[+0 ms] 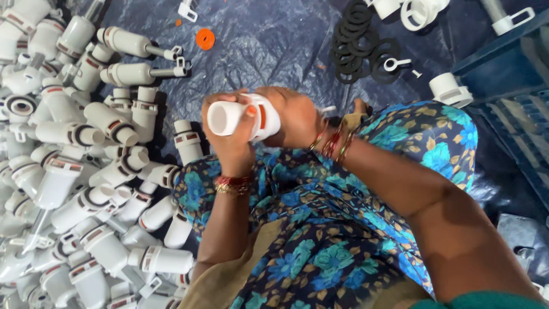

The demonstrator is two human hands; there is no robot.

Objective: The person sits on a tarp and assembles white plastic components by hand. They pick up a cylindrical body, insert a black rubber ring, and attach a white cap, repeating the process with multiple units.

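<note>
White plastic fitting (243, 118) gripped from both sides: left hand (231, 140) wrapped around its open end, right hand (294, 117) curled over the back. Left of the left hand, heaped white fittings (86, 171), too many to count. Beyond the right hand, stacked black rubber rings (363, 43); one orange washer (205, 39) on blue sheet (274, 40).

The white plastic fitting (243, 118) was a short cylindrical piece with a round open mouth that faced the camera. A red-orange band showed around its wider rear section. It lay roughly horizontal, clasped between both hands, above the floral-clothed lap and clear of the dark sheet.
</note>
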